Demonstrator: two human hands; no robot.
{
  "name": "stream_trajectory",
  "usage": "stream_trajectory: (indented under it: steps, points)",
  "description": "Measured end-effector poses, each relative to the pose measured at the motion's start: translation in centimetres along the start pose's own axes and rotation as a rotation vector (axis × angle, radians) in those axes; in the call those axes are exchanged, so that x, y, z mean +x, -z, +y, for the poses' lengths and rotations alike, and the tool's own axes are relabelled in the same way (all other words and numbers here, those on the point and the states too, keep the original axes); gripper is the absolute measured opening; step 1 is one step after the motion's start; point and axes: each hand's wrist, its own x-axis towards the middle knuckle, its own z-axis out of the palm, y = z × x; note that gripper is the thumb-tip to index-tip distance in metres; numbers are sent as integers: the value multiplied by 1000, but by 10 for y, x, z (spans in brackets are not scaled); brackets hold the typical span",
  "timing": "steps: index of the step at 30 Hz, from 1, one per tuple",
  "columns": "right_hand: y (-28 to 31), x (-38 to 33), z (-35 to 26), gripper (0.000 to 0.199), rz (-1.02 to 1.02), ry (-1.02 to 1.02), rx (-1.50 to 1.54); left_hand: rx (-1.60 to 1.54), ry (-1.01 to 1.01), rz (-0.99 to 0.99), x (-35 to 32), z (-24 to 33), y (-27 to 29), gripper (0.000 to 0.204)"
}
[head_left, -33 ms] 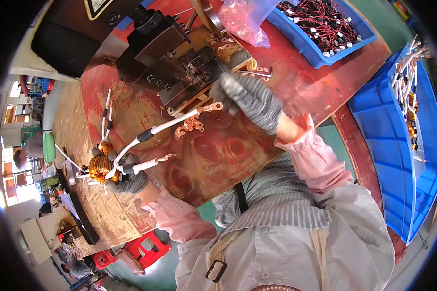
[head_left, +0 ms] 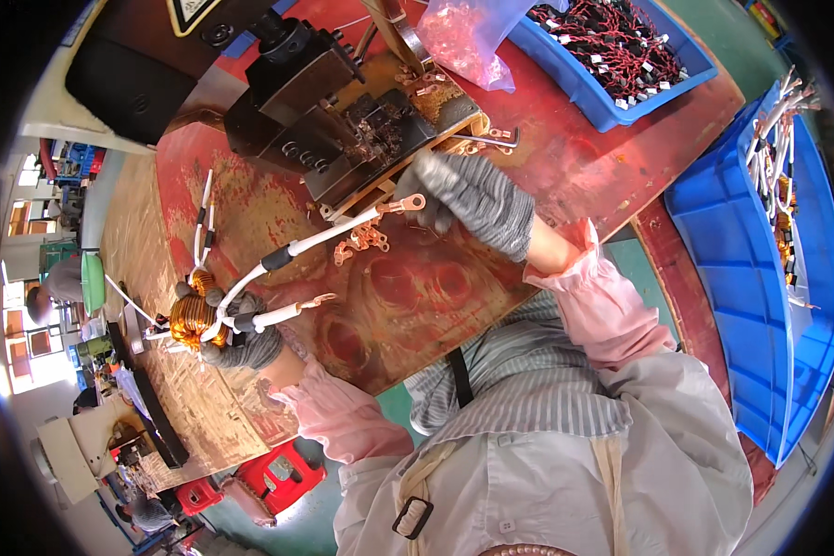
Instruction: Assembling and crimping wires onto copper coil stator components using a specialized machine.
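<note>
My left hand (head_left: 250, 347), in a grey glove, is closed around a copper-wound ring coil (head_left: 193, 315) with thick white leads. One lead (head_left: 329, 233) reaches right over the table and ends in a copper ring lug (head_left: 404, 204). A shorter lead (head_left: 283, 315) ends in bare copper strands. Beside that lug is my gloved right hand (head_left: 482, 199), its fingers curled together; whatever they hold is hidden. It sits just in front of a black press (head_left: 315, 130). Several loose copper lugs (head_left: 363, 243) lie on the table under the long lead.
The worn red table (head_left: 389, 315) carries a blue tray (head_left: 612, 116) of red-and-black wires and a clear bag (head_left: 468, 42) of small pieces. At right stands a blue bin (head_left: 741, 278) with more white-leaded coils. A red stool (head_left: 283, 477) is below the table's left edge.
My right hand has shifted slightly toward me, away from the press. My left hand, the coil and its leads look unmoved.
</note>
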Motion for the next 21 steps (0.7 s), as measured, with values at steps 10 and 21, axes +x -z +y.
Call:
stream_trajectory:
  steps: [10,21]
  points:
    - [-28,-31,-30,37,-221,86,-357,71,10,-98,0,-5,-12,76]
    - [-17,-78,-4,23,-511,68,-714,13,125,-105,-6,-9,-2,62]
